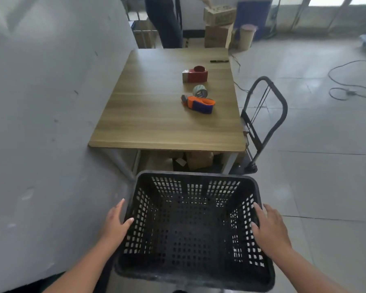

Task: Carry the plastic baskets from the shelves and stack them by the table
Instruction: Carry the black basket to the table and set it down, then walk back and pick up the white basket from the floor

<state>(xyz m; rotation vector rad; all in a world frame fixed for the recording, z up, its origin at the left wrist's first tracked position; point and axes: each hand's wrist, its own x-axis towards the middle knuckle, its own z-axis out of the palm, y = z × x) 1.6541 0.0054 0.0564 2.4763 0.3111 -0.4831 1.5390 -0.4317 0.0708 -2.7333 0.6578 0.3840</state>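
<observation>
A black plastic basket [195, 227] sits low in front of the near edge of the tabletop [152, 115], just beside the grey wall [40, 123], empty and open side up. The left hand [116, 224] lies against the basket's left rim with fingers spread, thumb hooked over the edge; the right hand [269, 227] is flat on the right rim, fingers splayed rather than curled, so neither is truly gripping it. On the tabletop rest a red tape dispenser [195, 74], a roll of tape [200, 91], an orange and purple dispenser [199, 103] and a black marker [219, 61]. A folding hand trolley [262, 123] leans at the table's right side, and cardboard boxes [219, 24] are stacked beyond.
</observation>
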